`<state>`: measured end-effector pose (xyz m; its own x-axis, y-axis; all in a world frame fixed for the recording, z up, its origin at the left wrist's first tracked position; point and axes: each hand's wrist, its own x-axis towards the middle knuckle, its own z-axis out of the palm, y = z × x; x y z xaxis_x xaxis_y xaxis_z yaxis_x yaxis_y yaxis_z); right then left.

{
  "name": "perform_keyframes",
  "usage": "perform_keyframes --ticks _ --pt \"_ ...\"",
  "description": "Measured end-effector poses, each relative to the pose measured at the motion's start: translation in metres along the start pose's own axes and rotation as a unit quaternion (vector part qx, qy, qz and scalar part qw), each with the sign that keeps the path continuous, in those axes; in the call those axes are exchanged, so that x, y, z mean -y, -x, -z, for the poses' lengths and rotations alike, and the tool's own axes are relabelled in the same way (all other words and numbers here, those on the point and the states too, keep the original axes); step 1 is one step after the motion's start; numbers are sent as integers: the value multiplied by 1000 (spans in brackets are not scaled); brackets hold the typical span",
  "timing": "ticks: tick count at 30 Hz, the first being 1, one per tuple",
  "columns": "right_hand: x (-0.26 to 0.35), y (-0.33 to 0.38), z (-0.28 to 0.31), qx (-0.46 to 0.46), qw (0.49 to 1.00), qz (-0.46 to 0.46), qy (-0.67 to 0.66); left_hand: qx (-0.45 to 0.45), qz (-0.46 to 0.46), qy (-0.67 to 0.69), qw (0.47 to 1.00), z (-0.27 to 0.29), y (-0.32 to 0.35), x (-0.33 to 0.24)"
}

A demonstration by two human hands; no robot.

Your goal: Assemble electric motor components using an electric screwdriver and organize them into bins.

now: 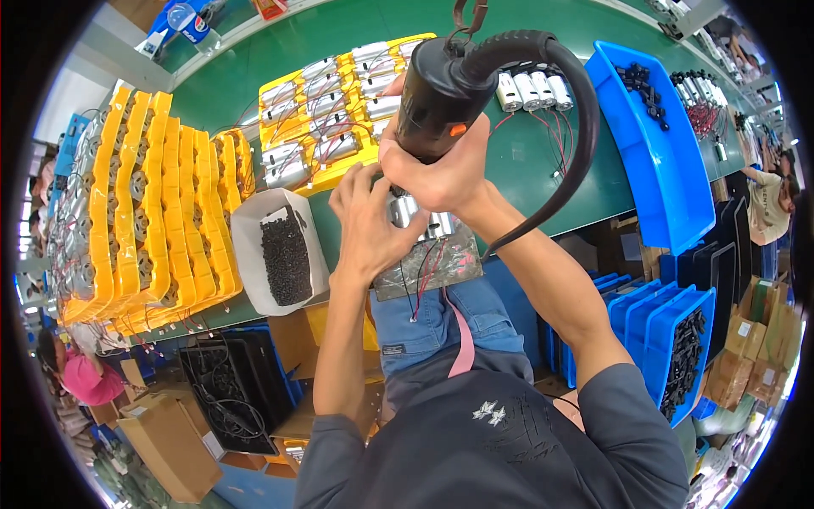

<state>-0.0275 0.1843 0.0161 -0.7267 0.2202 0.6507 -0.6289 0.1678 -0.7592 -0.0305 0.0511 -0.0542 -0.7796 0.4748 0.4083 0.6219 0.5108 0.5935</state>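
My right hand point(454, 174) is wrapped round a black electric screwdriver point(432, 102), held upright with its cord looping down to the right. Under it, my left hand point(366, 222) steadies a small silver motor point(405, 210) between thumb and fingers. A second silver motor point(440, 225) is close beside it. Both are at a grey metal plate point(458, 261) by the table's front edge, with red and black wires trailing toward me. The screwdriver's tip is hidden behind my hands. Beyond my left hand lies a yellow tray point(318, 181) holding rows of silver motors.
A white box point(315, 254) of small black screws stands left, beside stacked yellow trays point(174, 212) of motors. Several motors point(532, 90) and a blue bin point(670, 191) with black parts are on the green table point(598, 174) at right. The screwdriver hangs from a metal hook point(465, 21).
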Motion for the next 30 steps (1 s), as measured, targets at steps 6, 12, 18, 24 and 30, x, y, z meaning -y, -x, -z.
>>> perform_keyframes --ticks 6,12,18,24,30 --pt "2 -2 -1 27 1000 -3 15 37 -30 27 999 -9 -3 15" --pt "4 -3 -8 31 999 -22 -10 45 -21 56 997 -14 1 19" --pt "5 -6 -8 54 998 -7 31 55 -25 63 996 -15 1 22" --pt "-3 -1 -12 37 999 -35 -14 75 -1 71 995 -13 1 26" --pt "19 16 34 -70 990 -82 -96 46 -44 -32 997 -11 -6 15"
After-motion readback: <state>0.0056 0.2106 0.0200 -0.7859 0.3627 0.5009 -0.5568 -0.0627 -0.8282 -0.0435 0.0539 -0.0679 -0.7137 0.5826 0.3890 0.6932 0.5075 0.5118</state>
